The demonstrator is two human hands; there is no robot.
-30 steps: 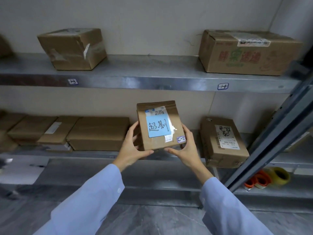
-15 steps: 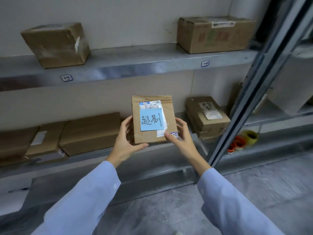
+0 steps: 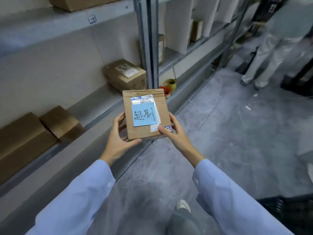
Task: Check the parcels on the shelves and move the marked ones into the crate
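A person holds a brown parcel (image 3: 145, 134), marked with a blue note (image 3: 144, 116), just off the lower shelf (image 3: 101, 106) and above the floor. The left hand (image 3: 118, 138) grips its left edge and the right hand (image 3: 176, 134) its lower right corner. It is best carried level in both hands. A dark meshed shape (image 3: 288, 212) well right of the shelf, cut off by the frame, may be the crate. The note's writing is hard to read.
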